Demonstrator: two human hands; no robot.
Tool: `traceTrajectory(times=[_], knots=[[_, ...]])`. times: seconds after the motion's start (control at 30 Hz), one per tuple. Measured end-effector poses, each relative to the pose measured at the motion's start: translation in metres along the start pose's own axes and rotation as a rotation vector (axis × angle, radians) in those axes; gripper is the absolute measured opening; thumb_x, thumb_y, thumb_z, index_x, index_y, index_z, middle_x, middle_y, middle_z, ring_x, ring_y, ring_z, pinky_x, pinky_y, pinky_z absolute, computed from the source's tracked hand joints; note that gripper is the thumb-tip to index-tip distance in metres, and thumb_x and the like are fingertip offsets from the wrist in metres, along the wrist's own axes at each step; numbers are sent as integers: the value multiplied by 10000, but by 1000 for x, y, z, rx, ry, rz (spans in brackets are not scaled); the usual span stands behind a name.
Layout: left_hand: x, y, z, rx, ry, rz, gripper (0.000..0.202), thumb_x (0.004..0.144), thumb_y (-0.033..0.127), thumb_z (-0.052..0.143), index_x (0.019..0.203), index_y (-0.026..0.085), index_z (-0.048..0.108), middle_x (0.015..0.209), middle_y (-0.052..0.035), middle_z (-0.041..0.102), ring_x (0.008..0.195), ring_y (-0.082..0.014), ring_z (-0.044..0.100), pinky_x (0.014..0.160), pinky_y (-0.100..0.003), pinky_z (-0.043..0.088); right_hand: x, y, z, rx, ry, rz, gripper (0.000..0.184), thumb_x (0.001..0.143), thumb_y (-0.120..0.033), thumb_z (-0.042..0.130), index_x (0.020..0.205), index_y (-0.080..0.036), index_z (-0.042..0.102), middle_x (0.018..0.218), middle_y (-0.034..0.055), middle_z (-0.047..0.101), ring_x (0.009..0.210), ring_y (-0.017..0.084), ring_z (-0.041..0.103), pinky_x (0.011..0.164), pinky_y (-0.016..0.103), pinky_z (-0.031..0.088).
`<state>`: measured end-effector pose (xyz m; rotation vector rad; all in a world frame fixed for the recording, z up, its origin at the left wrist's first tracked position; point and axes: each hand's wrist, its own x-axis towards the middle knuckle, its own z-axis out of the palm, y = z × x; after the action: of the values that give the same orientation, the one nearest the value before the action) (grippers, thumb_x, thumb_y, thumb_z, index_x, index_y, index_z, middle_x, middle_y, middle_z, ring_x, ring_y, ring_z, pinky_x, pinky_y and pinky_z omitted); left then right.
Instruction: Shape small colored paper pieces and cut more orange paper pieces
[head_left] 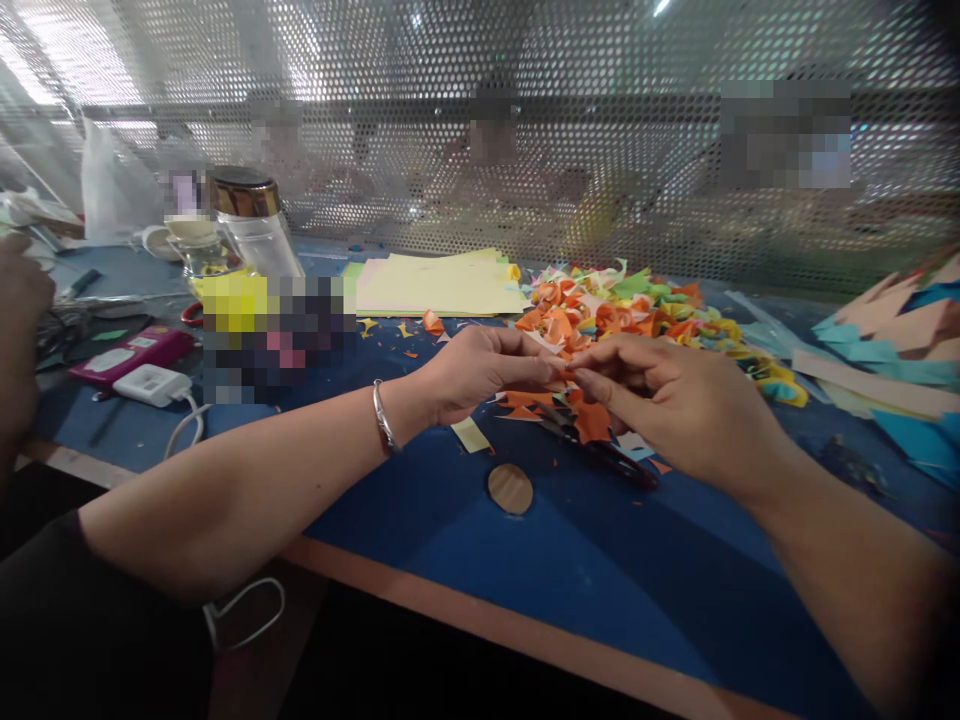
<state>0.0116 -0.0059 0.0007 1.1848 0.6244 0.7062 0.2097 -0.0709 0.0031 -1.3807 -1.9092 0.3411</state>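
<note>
My left hand (pixel 480 373), with a silver bangle at its wrist, is closed in a pinch. Its fingertips meet those of my right hand (pixel 667 400), also pinched. A small piece of orange paper (pixel 560 383) shows between them, partly hidden by the fingers. Just below lie orange paper cuttings (pixel 592 420) on top of scissors with a dark red handle (pixel 626 466). A pale yellow paper strip (pixel 472 436) rests under my left wrist. Nearer to me is a round brown disc (pixel 511 490), flat on the blue tabletop (pixel 450 530).
Behind my hands spreads a heap of colourful paper pieces (pixel 637 305), beside stacked pale yellow sheets (pixel 439 283). Left stand a gold-lidded bottle (pixel 255 225) and a white charger (pixel 154 385) with cable. Folded paper (pixel 900 320) lies right. A perforated metal screen (pixel 420 150) closes the back. Another person's hand (pixel 22 290) is far left.
</note>
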Motion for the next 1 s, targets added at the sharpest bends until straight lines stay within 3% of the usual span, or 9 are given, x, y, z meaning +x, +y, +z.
traceTrajectory(times=[0.33,0.67,1.0], knots=[[2,0,-2,-74,27,22,124,781,50,747,684,116,705,710,3,701,719,-80,669,915,-282,510,-1,1,1,4,10,-5,256,915,-428,623,952,-224,773,750,40,749,572,147,647,480,268,459],[3,-2,-4,-92,-46,-7,86,813,72,752,745,120,774,792,-31,762,786,-96,712,965,-299,524,-2,2,1,0,-2,-60,219,917,-382,607,933,-222,757,769,38,751,608,149,659,528,270,489],[2,-4,-6,-64,-97,7,57,804,153,802,852,152,833,897,-65,806,881,-128,734,1026,-333,525,-1,2,0,-98,30,-94,168,895,-351,602,841,-233,709,655,7,696,536,142,620,484,260,445]])
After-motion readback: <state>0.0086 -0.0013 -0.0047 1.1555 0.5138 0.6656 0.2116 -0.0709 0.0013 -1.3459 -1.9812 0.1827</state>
